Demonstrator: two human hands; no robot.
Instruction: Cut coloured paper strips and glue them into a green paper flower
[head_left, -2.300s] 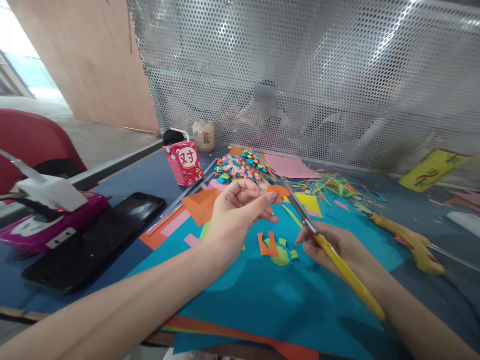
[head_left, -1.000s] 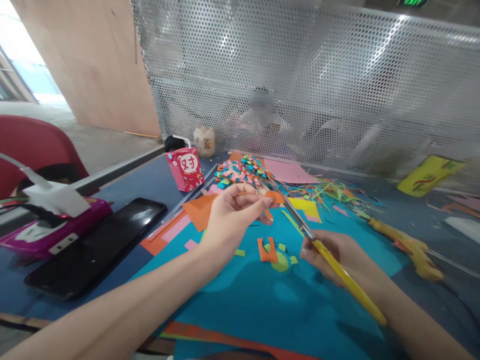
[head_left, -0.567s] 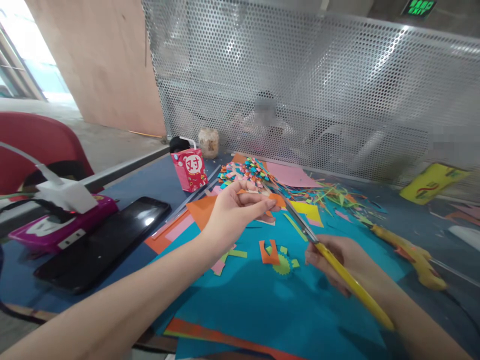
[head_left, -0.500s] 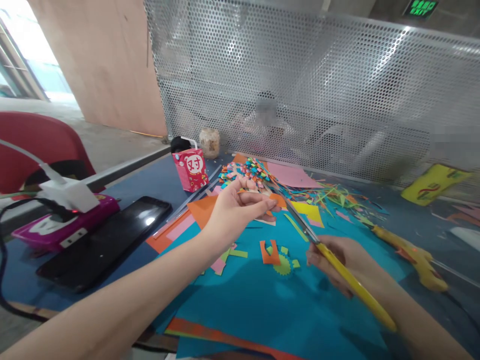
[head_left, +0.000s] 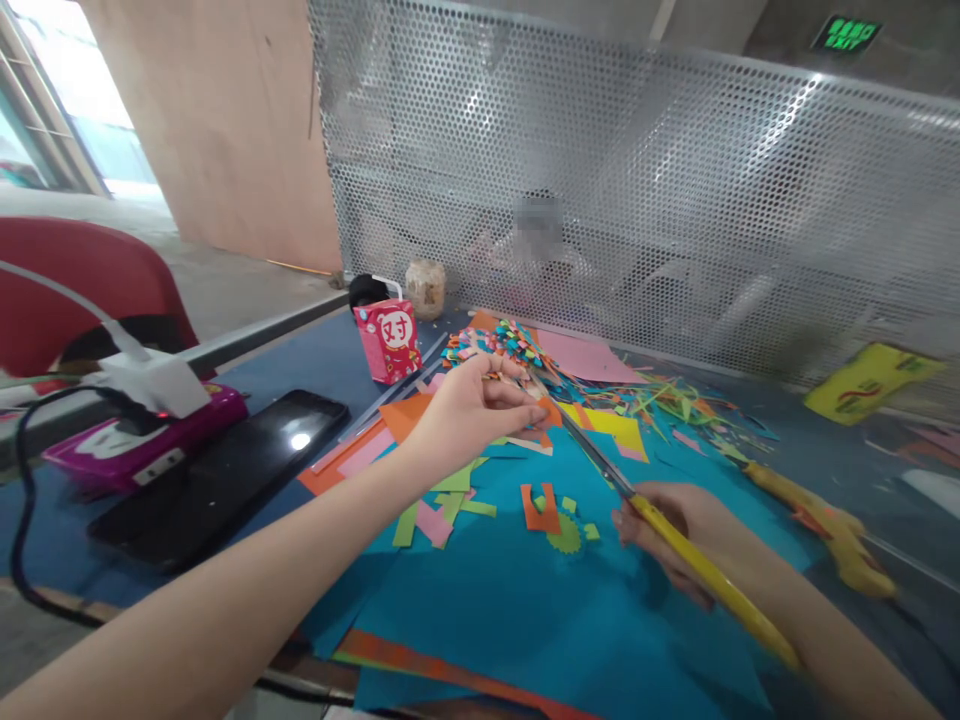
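Note:
My left hand (head_left: 466, 410) is raised over the table with its fingers pinched on a small orange paper piece (head_left: 551, 413). My right hand (head_left: 686, 530) grips yellow-handled scissors (head_left: 697, 570); their metal blades reach up to the orange piece at my left fingertips. Below the hands lies a large teal paper sheet (head_left: 525, 610) carrying an orange cut-out (head_left: 540, 508) and a green toothed paper disc (head_left: 564, 537).
A heap of small coloured paper bits (head_left: 499, 345), a pink sheet (head_left: 581, 357) and thin strips lie behind. A red carton (head_left: 388, 340), a black phone (head_left: 225, 475), a magenta device (head_left: 142, 450) stand left. A yellow glue gun (head_left: 817, 515) lies right. A perforated metal screen (head_left: 637, 200) closes the back.
The view has drifted, so everything sits slightly more to the right. Green and pink strips now show under my left wrist. Both hands keep their grips, and the scissors stay at the orange piece.

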